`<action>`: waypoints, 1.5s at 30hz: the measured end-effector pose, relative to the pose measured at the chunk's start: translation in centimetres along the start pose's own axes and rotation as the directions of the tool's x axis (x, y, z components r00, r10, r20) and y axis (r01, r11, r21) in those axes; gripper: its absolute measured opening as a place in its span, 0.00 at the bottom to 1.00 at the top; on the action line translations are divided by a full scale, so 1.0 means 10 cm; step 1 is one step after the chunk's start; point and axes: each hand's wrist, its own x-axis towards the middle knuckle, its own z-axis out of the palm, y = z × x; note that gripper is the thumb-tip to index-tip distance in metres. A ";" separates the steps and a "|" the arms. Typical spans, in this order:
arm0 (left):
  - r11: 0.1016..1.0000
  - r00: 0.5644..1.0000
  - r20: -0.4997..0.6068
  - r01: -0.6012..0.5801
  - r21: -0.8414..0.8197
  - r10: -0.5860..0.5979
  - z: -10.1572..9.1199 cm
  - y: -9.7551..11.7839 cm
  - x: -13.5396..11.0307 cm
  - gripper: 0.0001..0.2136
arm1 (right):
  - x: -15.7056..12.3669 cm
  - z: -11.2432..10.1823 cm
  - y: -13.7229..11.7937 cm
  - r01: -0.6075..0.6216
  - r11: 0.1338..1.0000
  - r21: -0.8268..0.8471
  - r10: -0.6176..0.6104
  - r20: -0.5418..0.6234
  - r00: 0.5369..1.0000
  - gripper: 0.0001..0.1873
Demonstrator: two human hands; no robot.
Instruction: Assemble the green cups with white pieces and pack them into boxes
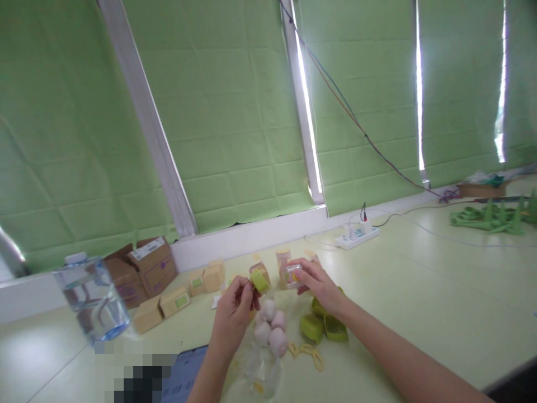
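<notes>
My left hand [237, 305] pinches a small yellow-green case [260, 281] between thumb and fingers. In my right hand [315, 284] is a small clear plastic box [292, 275] with something orange-yellow on or in it; the fingers close around its right side. Below and between the hands lie several pale pink and whitish balls [271, 329]. Several olive-green cups [324, 326] sit under my right wrist. Nearer to me are yellow loop-shaped pieces [309, 352] and clear plastic pieces [262, 369]. Open small paper boxes [283, 266] stand just behind the hands.
Small tan boxes [161, 307] stand to the left, before an open cardboard carton [145, 268]. A large water bottle [92, 299] is at far left, and a phone-like screen [184, 375] lies at the front. A power strip [356, 238] and green plastic parts [490, 217] lie further right.
</notes>
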 end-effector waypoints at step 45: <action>0.975 0.982 -0.077 0.158 -0.156 -0.172 0.06 -0.14 0.06 0.13 | -0.01 0.23 0.03 0.147 0.892 -0.427 -0.114 0.101 0.988 0.20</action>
